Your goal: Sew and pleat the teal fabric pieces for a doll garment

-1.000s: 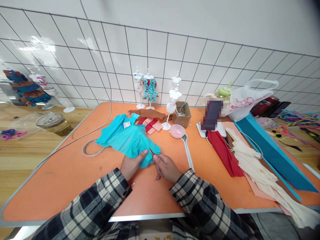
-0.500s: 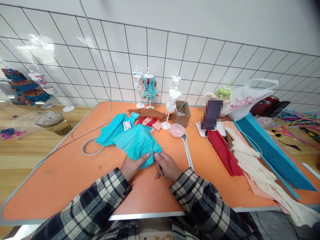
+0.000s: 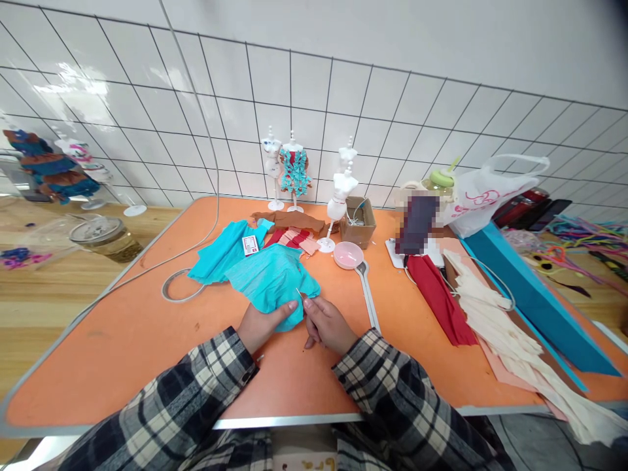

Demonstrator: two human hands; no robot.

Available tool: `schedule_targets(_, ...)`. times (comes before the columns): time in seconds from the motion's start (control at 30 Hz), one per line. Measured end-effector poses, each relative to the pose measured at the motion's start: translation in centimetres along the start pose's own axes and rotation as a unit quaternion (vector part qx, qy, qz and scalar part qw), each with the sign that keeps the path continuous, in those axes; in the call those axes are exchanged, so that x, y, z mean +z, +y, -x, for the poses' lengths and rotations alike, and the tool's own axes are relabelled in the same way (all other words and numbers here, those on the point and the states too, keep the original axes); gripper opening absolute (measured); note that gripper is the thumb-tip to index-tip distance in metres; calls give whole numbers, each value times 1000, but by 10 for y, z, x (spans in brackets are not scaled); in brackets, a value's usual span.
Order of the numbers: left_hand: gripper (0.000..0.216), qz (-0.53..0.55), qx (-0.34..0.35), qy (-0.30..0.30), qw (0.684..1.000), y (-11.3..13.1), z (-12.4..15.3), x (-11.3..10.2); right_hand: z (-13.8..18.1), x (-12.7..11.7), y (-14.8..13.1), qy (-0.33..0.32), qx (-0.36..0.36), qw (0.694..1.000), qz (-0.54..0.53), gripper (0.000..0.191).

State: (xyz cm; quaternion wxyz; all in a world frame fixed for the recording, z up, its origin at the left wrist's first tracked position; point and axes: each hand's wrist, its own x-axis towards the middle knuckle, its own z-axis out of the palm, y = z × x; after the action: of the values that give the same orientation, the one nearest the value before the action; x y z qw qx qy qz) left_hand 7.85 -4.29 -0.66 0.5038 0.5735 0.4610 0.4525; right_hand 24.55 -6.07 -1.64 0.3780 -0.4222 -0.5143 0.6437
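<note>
Along the back edge of the worktop [image 3: 122, 366] stand white dress forms [image 3: 337, 203], one in a ruffled turquoise dress [image 3: 295, 171], with a cardboard box [image 3: 357, 226] just beside them. In front of the box sit a pink bowl [image 3: 348, 256] and a long grey tool [image 3: 367, 294] pointing toward the front edge. Toward the right edge lie a phone [image 3: 420, 226] (its outline blurred), a red strip [image 3: 439, 304] and a cream bundle [image 3: 495, 320] that hangs over the front right corner. A cable [image 3: 161, 265] crosses the left edge, near a ring of tape [image 3: 171, 296]. Nearest the hands, the crinkly turquoise sheet [image 3: 265, 275] spreads over the middle of the worktop, toward the front edge, with a small white box [image 3: 250, 245] behind it. The left hand [image 3: 260, 327] is closed, pinching the sheet's near edge under its thumb. The right hand [image 3: 330, 327], just beside it, has fingers curled tight around a thin pointed tool [image 3: 299, 294], whose tip shows against the sheet; the rest is hidden.
</note>
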Motion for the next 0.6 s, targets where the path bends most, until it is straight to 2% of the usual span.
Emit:
schedule_targets(0.17,56,-9,13,-7,1000,-1,2,1,1,0,-1,11,-7,1000,10,59)
schedule_targets(0.4,71,0,12,-1,1000,-1,3,3,0,1,-2,10,0,1000,4,61)
schedule_targets(0.6,66,-2,4,-21,1000,-1,2,2,-1,0,-1,9,3,1000,3,61)
